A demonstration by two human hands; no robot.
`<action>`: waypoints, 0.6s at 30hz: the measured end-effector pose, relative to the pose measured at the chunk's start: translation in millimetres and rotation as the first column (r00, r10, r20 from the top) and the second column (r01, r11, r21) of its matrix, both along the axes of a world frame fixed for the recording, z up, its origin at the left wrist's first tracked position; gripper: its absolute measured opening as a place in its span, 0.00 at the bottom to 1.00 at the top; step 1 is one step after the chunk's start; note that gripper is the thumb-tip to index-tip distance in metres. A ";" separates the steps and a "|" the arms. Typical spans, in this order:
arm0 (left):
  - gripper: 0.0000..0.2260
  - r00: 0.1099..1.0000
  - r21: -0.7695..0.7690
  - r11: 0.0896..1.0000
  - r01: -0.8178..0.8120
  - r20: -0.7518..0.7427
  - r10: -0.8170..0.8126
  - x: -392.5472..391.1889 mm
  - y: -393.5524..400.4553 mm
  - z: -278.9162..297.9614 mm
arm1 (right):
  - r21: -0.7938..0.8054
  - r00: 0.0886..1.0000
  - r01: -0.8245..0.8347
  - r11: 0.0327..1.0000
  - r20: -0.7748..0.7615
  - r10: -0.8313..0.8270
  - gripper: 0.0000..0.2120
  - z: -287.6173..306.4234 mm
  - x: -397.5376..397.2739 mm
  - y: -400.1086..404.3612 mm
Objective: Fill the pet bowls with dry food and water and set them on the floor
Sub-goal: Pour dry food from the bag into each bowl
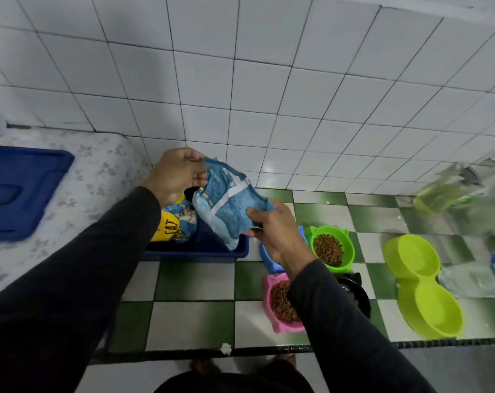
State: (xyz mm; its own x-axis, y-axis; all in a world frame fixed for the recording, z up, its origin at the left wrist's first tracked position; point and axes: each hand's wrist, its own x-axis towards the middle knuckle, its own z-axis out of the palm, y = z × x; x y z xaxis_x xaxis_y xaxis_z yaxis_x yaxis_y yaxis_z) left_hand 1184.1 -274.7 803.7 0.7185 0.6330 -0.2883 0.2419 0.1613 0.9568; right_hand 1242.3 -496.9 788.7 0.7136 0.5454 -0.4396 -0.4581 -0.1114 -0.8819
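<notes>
Checkered counter (192, 282) carries bowls (332, 249), blue bin (201, 251), bottle (473, 279).

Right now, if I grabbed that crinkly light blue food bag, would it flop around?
Probably yes. The light blue plastic food bag looks soft and creased, bending between the left hand at its top and the right hand at its bottom. It seems light enough, as fingers alone pinch it. Tilted, its open top might spill kibble.

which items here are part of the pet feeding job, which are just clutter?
Job: light blue food bag held by left hand and right hand; green bowl and pink bowl, both with kibble; blue bowl; lime double bowl; water bottle.
Lying about: blue bin, yellow bag, blue lid.
</notes>
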 end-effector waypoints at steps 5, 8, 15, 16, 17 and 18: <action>0.09 0.980 0.198 0.966 0.169 -0.137 -0.143 10.0 12.2 -14.9 | -0.151 0.997 -0.079 0.985 0.006 0.081 0.07 -12.7 -17.9 5.4; 0.07 0.963 0.210 0.949 0.234 -0.184 -0.197 17.8 8.3 -21.4 | -0.231 0.992 -0.123 0.965 -0.033 0.118 0.08 -18.5 -22.5 10.9; 0.05 0.944 0.233 0.937 0.261 -0.267 -0.197 24.5 11.2 -48.7 | -0.267 0.994 -0.109 0.957 -0.062 0.096 0.05 -36.1 -25.0 31.1; 0.03 0.940 0.229 0.934 0.274 -0.268 -0.210 25.6 12.2 -51.4 | -0.294 0.994 -0.108 0.950 -0.024 0.105 0.06 -41.7 -23.2 34.0; 0.03 0.936 0.222 0.932 0.286 -0.271 -0.222 26.5 13.9 -54.6 | -0.330 0.992 -0.111 0.937 0.020 0.124 0.06 -45.9 -21.7 37.1; 0.04 0.932 0.213 0.932 0.293 -0.279 -0.230 26.7 16.0 -58.1 | -0.372 0.988 -0.114 0.921 0.052 0.143 0.07 -50.5 -20.9 39.9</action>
